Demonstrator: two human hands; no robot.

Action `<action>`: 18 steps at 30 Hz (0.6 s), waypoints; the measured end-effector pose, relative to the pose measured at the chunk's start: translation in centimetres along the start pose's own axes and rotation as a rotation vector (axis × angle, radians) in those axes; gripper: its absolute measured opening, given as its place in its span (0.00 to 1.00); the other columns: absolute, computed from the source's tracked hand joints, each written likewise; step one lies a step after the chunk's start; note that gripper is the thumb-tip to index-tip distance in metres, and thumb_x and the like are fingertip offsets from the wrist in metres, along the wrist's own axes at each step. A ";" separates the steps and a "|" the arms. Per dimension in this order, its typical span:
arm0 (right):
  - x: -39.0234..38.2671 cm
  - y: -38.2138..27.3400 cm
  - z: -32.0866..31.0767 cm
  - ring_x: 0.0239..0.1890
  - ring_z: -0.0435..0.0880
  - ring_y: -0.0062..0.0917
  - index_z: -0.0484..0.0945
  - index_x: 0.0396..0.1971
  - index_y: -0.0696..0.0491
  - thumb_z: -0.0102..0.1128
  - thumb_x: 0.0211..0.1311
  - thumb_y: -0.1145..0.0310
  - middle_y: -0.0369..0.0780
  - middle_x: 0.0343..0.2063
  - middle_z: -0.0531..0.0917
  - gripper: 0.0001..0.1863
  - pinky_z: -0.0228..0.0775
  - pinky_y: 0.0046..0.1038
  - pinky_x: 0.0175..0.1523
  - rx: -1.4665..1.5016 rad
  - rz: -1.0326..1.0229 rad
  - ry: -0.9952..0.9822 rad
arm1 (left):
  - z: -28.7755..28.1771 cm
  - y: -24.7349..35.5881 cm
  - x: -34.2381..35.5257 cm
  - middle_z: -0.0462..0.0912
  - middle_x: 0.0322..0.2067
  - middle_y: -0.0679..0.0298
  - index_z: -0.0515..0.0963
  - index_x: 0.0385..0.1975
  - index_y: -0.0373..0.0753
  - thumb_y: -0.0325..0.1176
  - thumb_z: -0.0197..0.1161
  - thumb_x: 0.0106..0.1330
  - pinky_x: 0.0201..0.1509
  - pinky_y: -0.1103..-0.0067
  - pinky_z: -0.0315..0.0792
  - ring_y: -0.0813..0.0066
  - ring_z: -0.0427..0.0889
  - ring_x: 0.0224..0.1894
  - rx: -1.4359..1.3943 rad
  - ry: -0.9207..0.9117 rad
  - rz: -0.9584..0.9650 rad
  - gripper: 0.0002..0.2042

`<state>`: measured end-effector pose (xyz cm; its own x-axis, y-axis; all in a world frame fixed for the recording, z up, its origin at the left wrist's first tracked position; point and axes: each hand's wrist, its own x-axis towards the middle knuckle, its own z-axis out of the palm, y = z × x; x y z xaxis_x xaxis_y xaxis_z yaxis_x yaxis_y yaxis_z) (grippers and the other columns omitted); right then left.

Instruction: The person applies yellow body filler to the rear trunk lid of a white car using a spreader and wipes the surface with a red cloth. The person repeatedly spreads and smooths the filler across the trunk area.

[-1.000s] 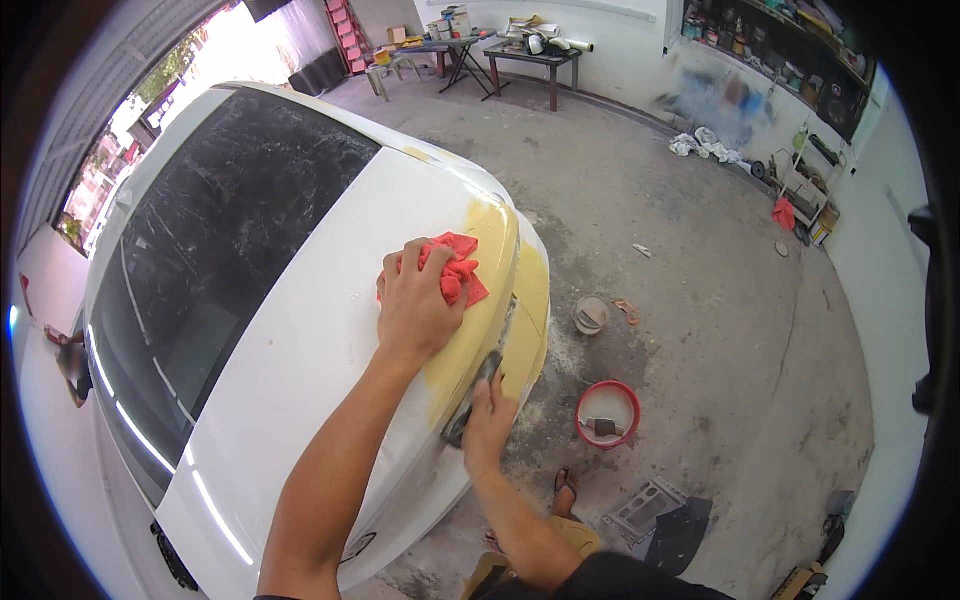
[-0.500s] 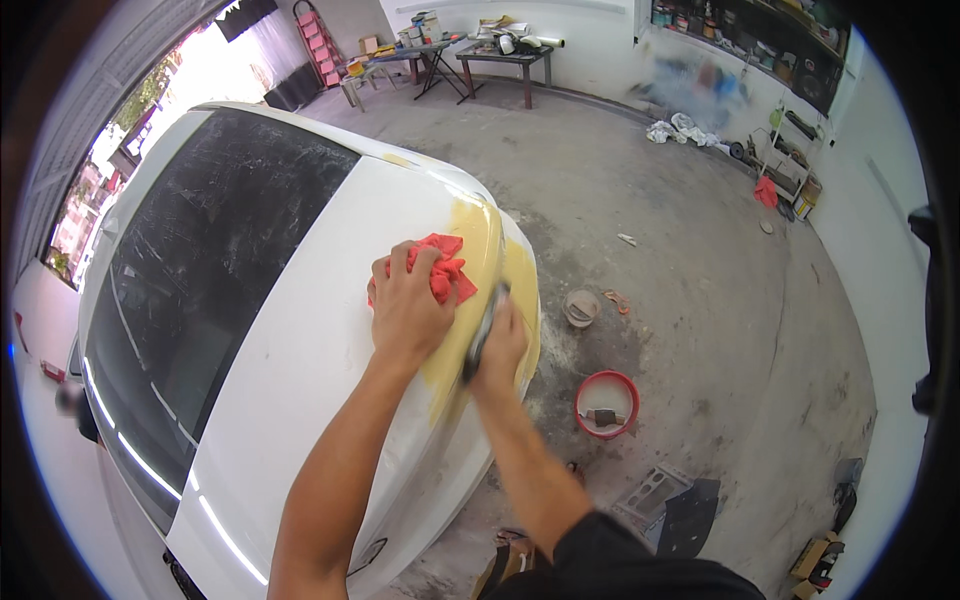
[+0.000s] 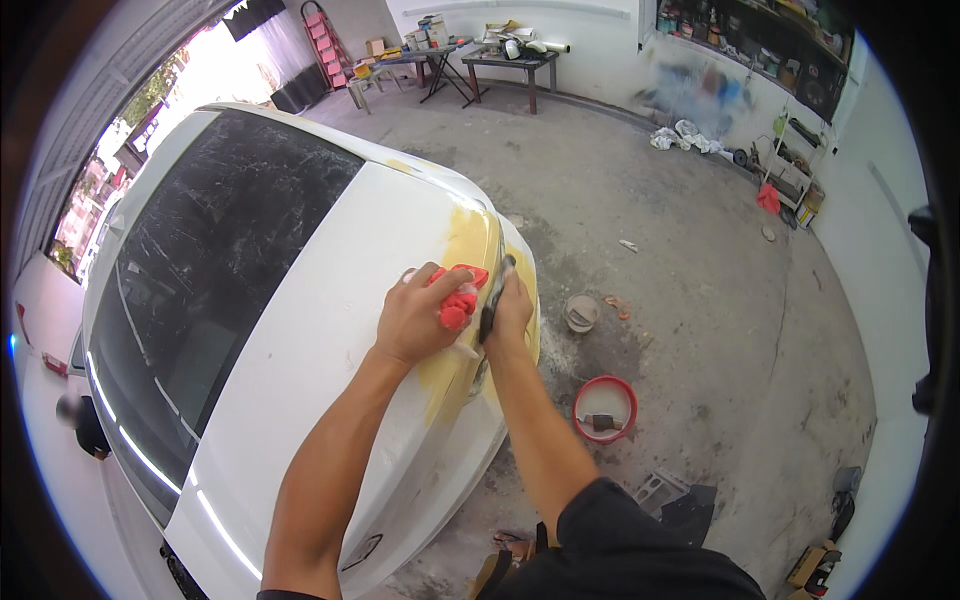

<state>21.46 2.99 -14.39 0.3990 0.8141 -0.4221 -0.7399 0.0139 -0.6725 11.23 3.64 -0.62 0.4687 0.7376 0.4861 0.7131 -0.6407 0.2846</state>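
My left hand (image 3: 415,315) grips a bunched red cloth (image 3: 463,302) on the white car's rear lid (image 3: 300,390), at the edge of a patch of yellow filler (image 3: 467,230); pale wet-looking runs show just below the cloth. Just right of it, my right hand (image 3: 515,310) is closed on a dark block (image 3: 492,310), pressed along the filler-covered rear edge of the car. The car's dark, dusty glass (image 3: 225,210) is to the left.
A red-rimmed bucket (image 3: 606,383) and a smaller tub (image 3: 582,312) stand on the concrete floor (image 3: 700,300). Cut sheets (image 3: 680,520) lie lower right. Tables (image 3: 505,60) and shelving (image 3: 790,170) line the walls. Another person (image 3: 85,425) is at the far left, beside the car.
My right hand has moved with the block up along the rear edge, away from me. My left hand and the cloth have shifted slightly down, and the cloth looks more bunched.
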 end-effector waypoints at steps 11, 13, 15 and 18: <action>1.9 -0.5 1.0 0.38 0.77 0.21 0.80 0.43 0.58 0.52 0.83 0.61 0.34 0.35 0.79 0.15 0.73 0.32 0.47 0.079 -0.113 -0.072 | 0.6 0.6 -1.5 0.79 0.51 0.54 0.81 0.51 0.47 0.34 0.76 0.57 0.54 0.57 0.76 0.46 0.80 0.51 0.084 0.033 -0.153 0.21; -0.5 -0.2 0.3 0.39 0.78 0.21 0.81 0.43 0.59 0.54 0.83 0.59 0.35 0.35 0.80 0.17 0.74 0.31 0.47 -0.051 -0.179 0.001 | 1.1 0.9 -1.3 0.78 0.54 0.56 0.80 0.54 0.49 0.35 0.76 0.59 0.56 0.52 0.73 0.45 0.79 0.53 0.122 0.046 -0.173 0.22; -6.5 4.3 -0.8 0.42 0.80 0.21 0.81 0.44 0.61 0.55 0.83 0.56 0.36 0.36 0.82 0.19 0.75 0.31 0.50 -0.090 -0.317 0.218 | 1.2 1.1 -1.0 0.78 0.54 0.56 0.80 0.54 0.49 0.37 0.76 0.60 0.59 0.48 0.72 0.45 0.79 0.54 0.160 0.056 -0.194 0.22; -8.6 6.2 -0.9 0.40 0.82 0.23 0.81 0.45 0.62 0.54 0.84 0.56 0.38 0.36 0.83 0.21 0.77 0.32 0.49 -0.116 -0.335 0.214 | 1.1 1.3 -1.0 0.78 0.54 0.54 0.81 0.54 0.48 0.35 0.77 0.58 0.62 0.52 0.69 0.45 0.78 0.54 0.232 0.077 -0.238 0.22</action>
<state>13.96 -4.43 -15.44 0.7201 0.6364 -0.2765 -0.4889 0.1826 -0.8530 12.21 2.32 -1.64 0.2404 0.8367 0.4921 0.9017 -0.3802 0.2059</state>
